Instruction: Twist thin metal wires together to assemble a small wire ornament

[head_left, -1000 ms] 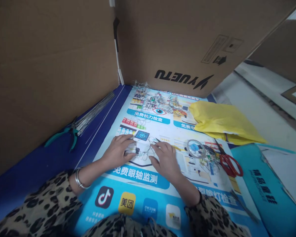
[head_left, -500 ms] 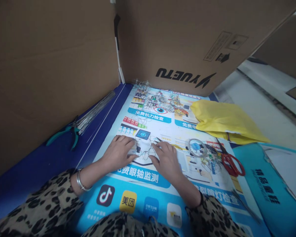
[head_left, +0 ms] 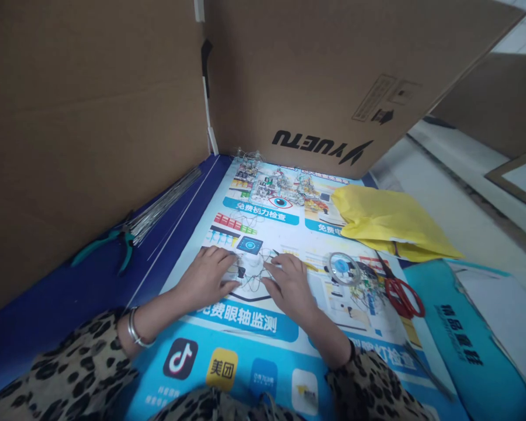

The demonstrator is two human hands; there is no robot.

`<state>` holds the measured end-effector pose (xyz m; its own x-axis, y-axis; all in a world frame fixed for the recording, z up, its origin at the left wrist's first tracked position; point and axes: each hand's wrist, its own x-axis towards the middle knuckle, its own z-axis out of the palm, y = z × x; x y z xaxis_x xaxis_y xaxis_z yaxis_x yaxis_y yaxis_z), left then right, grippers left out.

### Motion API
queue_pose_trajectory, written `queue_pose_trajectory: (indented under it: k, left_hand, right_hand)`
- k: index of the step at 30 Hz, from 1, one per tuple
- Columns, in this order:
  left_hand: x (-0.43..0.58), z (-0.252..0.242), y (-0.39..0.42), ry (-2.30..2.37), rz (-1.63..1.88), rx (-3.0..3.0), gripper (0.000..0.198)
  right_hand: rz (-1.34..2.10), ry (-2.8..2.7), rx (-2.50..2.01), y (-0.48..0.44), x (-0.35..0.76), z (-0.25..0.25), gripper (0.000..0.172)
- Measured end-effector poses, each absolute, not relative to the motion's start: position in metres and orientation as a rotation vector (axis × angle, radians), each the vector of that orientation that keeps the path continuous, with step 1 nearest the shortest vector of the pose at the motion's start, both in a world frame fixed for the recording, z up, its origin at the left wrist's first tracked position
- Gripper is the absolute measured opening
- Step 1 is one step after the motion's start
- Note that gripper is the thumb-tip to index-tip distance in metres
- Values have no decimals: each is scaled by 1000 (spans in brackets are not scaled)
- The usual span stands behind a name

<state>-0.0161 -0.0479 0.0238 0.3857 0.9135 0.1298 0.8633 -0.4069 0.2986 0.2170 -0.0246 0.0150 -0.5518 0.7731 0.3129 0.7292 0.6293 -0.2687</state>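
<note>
Looped wire sits over the printed sheet between left hand and right hand, both with thumb and fingers parted, though I cannot tell whether they pinch it; light, even tension should prevent kinks.

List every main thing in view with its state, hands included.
Loose wire: bent into loops.
Left hand: thumb and forefinger apart, by the loose wire.
Right hand: thumb and forefinger apart, by the loose wire.
Pliers: handles spread.
Wire bundle: strands mostly straight.
Scissors: lying flat; blade opening unclear.
Clear ring: lying flat.
Yellow bag: lying flat, creased.
Teal packet: lying down.
Cardboard panels: standing upright.
</note>
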Motion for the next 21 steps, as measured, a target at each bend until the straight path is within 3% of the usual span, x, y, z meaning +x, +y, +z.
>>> queue_pose_trajectory:
  k: [9,17,21]
  left_hand:
    - [-15,26,-48,1595,405,2451,39]
    - [-14,25,-48,1599,426,2441,39]
    - [-14,27,-48,1596,412,2449,40]
  right_hand:
    - [125,-2473,-1109,-15,210,16,19]
    - [82,-2565,-1142,-12,205,15,29]
    - [-30,-2559,-1132,-5,208,13,26]
